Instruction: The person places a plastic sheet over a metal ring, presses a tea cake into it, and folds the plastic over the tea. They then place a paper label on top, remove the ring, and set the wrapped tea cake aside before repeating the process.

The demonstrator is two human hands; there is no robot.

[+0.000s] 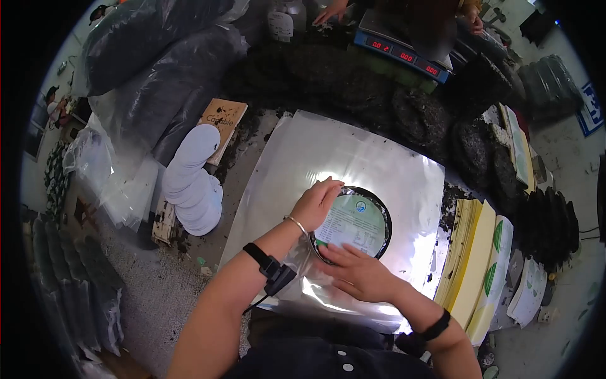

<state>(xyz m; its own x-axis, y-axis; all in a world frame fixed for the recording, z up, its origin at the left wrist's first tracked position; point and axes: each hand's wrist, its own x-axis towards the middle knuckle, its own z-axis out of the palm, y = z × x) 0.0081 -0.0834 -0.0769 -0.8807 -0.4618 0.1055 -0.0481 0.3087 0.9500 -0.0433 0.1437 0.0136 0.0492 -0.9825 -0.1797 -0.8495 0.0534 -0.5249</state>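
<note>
A round, black-rimmed package (371,234) with a pale green printed label on top lies on a shiny silver sheet (284,151) in front of me. My left hand (315,205) rests against its left rim, fingers stretched out. Across its lower edge lies my right hand (361,273), fingers spread and touching the rim and label. Neither hand wraps around anything. What lies under the label is hidden.
White paper discs (196,189) overlap in a pile at left, beside a brown booklet (226,120). Dark crumbly clumps (423,114) lie behind the sheet. A blue scale (404,54) stands at the back near another person's hand (332,11). Yellow-edged sheets (464,252) are stacked at right.
</note>
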